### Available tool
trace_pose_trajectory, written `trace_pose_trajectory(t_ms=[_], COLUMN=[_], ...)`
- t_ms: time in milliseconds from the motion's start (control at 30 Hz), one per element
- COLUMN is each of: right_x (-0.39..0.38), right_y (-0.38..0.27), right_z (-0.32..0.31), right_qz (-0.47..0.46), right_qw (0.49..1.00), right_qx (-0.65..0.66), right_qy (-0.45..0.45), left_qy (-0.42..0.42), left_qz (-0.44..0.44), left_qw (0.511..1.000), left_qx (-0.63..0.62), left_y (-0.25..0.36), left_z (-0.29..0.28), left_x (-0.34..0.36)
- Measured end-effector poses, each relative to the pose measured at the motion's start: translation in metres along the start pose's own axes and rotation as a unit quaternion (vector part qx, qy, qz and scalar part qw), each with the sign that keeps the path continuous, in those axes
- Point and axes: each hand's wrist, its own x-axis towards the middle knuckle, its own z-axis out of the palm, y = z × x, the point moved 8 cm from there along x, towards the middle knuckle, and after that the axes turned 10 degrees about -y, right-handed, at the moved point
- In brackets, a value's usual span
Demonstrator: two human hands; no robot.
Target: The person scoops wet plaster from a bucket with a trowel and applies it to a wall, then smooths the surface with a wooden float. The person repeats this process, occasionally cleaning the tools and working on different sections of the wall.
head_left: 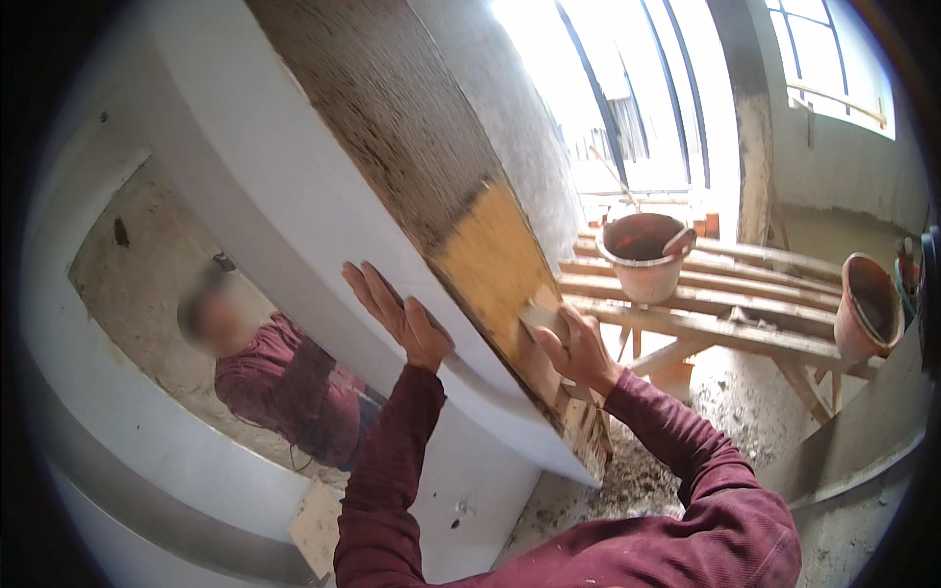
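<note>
My left hand (400, 318) lies flat with its fingers stretched out on a smooth white panel (323, 167), holding nothing. In my right hand (586, 351) is a pale, flat-edged block (541, 314), whose exact kind is partly hidden by my fingers. I press it against a yellow coated patch (495, 255) on the narrow slanting face beside the panel. Above that patch, the same face is rough grey-brown plaster (382, 88) with combed lines. Below my right hand, the lower end of the strip is bare and uneven.
To the right, a wooden plank trestle (725, 294) carries a bucket (644, 269) with a tool handle in it and another bucket (868, 309). Rubble litters the floor (647, 470). A person in a maroon top (294, 382) shows within a white-framed shape at left. Bright barred windows stand behind.
</note>
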Motion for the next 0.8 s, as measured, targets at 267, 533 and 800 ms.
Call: trace_pose_trajectory(t_ms=[267, 533, 800], right_x=[0.259, 0.263, -0.036], right_y=[-0.132, -0.172, 0.011], right_z=[-0.055, -0.061, 0.009], right_qz=[-0.122, -0.150, 0.084], right_qw=[0.990, 0.979, 0.995], right_qx=[-0.064, -0.132, -0.054], right_qy=[-0.010, 0.032, -0.020], left_qy=[0.001, 0.019, 0.032], left_qz=[0.014, 0.018, 0.025], left_qw=[1.000, 0.998, 0.999], left_qx=[-0.015, -0.053, -0.027], left_y=[-0.002, -0.005, 0.000], left_z=[-0.011, -0.005, -0.006], left_x=[-0.001, -0.004, 0.000])
